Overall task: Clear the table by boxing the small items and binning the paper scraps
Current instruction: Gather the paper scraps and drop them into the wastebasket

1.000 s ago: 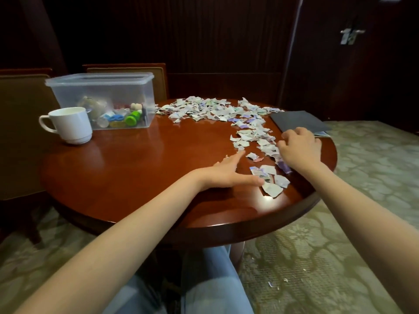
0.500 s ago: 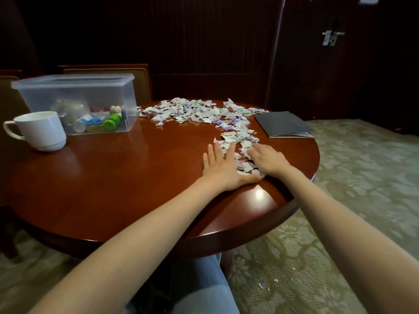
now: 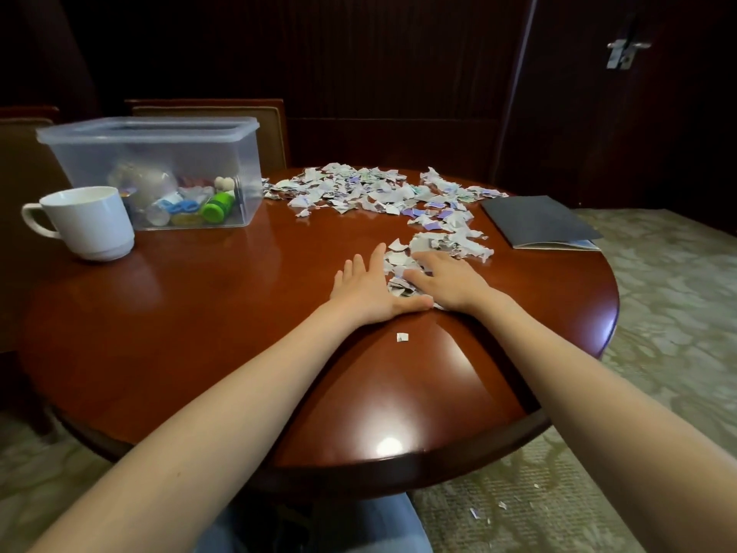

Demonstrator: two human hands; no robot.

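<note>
Both open-fingered, left hand [image 3: 369,287] and right hand [image 3: 450,279] have shoved paper scraps [image 3: 450,239] forward, leaving one stray scrap [image 3: 402,337].

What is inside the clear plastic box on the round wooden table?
Through the clear plastic box show a green bottle-like item, blue ring-shaped piece, cream beads and a pale rounded object. Anything behind these is covered.
</note>
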